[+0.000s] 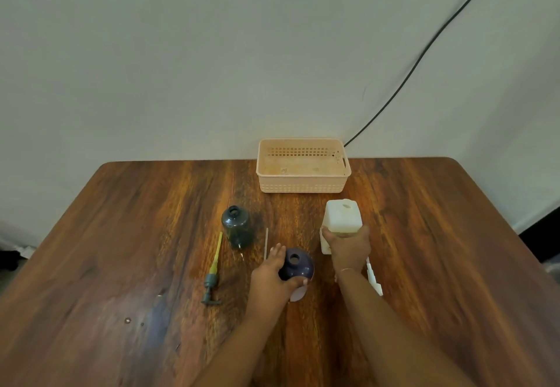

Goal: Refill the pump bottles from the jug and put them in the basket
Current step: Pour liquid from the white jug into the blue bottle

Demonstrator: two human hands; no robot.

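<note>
Head camera looks forward and down, close over the table (121, 235), facing the wall (181, 53).

The basket (303, 166) stands at the far edge of the bench (121, 235), against the wall. In front of it, to the right, stands the jug (341, 220). Left of the jug stand two open bottles: the far bottle (237, 227) and, nearer and further right, the near bottle (296, 264). A detached pump (214, 274) lies left of both bottles. A second pump (374, 280) lies right of the near bottle.
</note>
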